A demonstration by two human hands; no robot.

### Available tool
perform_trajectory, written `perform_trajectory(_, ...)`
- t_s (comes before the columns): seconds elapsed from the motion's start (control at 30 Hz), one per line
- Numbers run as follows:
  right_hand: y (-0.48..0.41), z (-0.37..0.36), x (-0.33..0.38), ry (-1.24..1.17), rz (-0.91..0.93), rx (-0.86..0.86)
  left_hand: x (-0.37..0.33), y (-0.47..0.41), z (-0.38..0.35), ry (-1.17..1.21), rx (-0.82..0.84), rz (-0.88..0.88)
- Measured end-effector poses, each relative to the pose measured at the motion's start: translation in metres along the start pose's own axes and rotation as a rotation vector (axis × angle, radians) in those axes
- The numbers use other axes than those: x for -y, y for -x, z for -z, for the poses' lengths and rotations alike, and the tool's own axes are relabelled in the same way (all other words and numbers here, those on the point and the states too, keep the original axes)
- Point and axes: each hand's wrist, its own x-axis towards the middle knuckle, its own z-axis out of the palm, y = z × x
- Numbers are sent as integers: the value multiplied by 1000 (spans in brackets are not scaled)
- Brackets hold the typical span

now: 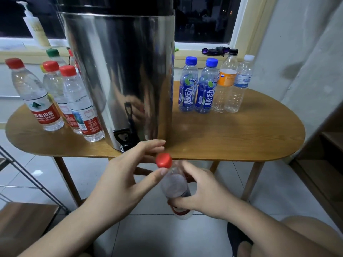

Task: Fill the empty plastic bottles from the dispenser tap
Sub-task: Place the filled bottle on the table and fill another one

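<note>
1. Head view — shows bottle (174, 184) held in the air in front of table (232, 130), below its front edge and resting on nothing.
2. Gripped low on the body by right hand (202, 193), fingers curled round it just above the red label.
3. Runs with its long axis near upright but tilted: base down and toward the person, red cap (163, 160) up and away, close under the table edge.
4. Meets left hand (130, 175) at the top. Thumb tip touching the neck just under the cap, fingers nearly straight and reaching past its far side. Cannot tell whether a pinch on the cap is closed.
5. Looks clear and empty through the wall, with the cap on, so probably at the uncapping step.
6. Key relation: tap (123, 138) sits at the foot of dispenser (120, 71), on the table edge, up and to the left of the cap. Lies on the left hand's side and nearer to it, behind the fingers.
7. Calls for the cap off first, then the mouth carried up and left under the spout — with the bottle brought closer to vertical so the stream lands inside.
8. Suits the right hand for carrying, since already holding the body. Leaves the left for cap and lever.
9. Risk, as a guess: mouth off-centre under the spout, water on table or floor.
</note>
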Motion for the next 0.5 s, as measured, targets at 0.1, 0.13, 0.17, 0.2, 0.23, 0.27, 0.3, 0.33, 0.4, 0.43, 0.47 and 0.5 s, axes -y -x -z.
perform_trajectory(0.1,1,0,-4,70,9,31,0,-1,13,-105,89,-148)
perform_trajectory(0.13,1,0,-5,76,8,40,1,-1,17,-120,124,-157)
perform_trajectory(0.17,1,0,-5,87,7,51,4,-1,20,-129,147,-156)
perform_trajectory(0.2,2,0,-4,106,10,57,6,0,23,-141,161,-153)
perform_trajectory(0.23,1,0,-4,123,17,56,8,0,25,-158,167,-147)
perform_trajectory(0.27,1,-1,-3,127,22,53,9,1,25,-179,169,-137)
perform_trajectory(0.3,1,-3,-2,122,24,50,10,2,24,-197,162,-130)
perform_trajectory(0.33,0,-5,-1,121,27,41,10,3,23,-216,147,-123)
perform_trajectory(0.4,0,-10,0,135,48,-2,9,5,23,-252,102,-99)
perform_trajectory(0.43,0,-12,1,141,60,-25,9,6,24,-263,84,-88)
perform_trajectory(0.47,0,-13,2,150,72,-43,9,7,25,-279,74,-83)
perform_trajectory(0.5,0,-15,2,160,81,-51,9,9,25,-305,72,-79)
